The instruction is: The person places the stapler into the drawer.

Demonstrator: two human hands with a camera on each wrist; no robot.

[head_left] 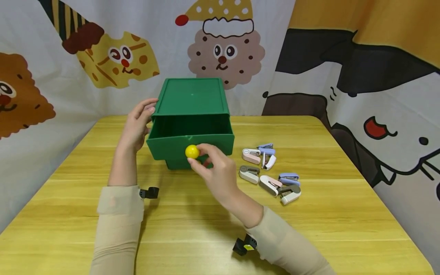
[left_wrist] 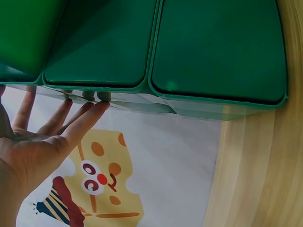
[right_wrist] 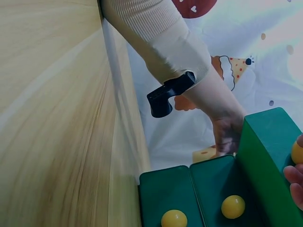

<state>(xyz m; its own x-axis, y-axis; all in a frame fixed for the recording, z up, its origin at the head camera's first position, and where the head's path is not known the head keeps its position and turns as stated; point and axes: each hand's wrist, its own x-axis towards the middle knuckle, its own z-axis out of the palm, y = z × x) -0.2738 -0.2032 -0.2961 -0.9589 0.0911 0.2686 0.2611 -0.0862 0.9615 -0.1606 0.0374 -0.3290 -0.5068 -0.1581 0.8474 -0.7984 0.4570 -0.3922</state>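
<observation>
A green drawer cabinet stands on the table with its top drawer pulled out towards me. My right hand pinches the yellow ball knob on that drawer's front between thumb and fingers. At the cabinet's left side, my left hand rests with its fingers extended against the side wall, as the left wrist view also shows. Two lower drawers, each with a yellow knob, appear pushed in in the right wrist view. Dark green is what shows of the open drawer's inside; its front part is hidden.
Several small staplers in white, pink, grey and lilac lie right of the cabinet on the wooden table. Behind the table hangs a cloth with cartoon figures. Small black cameras sit at both wrists.
</observation>
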